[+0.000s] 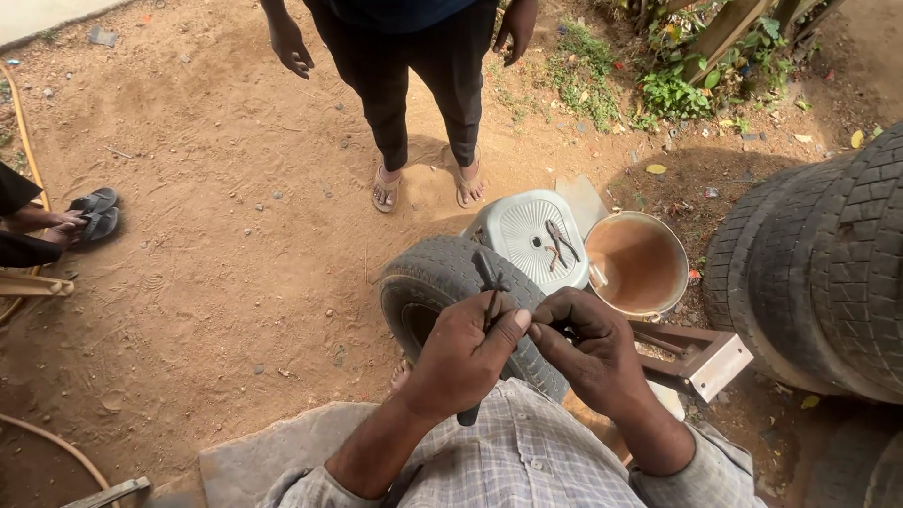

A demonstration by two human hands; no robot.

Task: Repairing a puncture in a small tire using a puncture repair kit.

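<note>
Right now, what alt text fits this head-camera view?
Two bare hands, left hand and right hand, grip a thin dark metal tool above a small black rubber tyre on reddish dirt. A person in sandals stands opposite.

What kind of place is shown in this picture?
Probably an open-air tyre repair spot. A worn tyre stands on bare dirt ground, more tyres are stacked to the side, and a bucket of muddy water stands nearby.

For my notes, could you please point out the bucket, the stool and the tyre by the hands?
bucket (pixel 649 299): head view, front rim.
stool (pixel 519 235): head view, seat top.
tyre (pixel 428 273): head view, tread.
</note>
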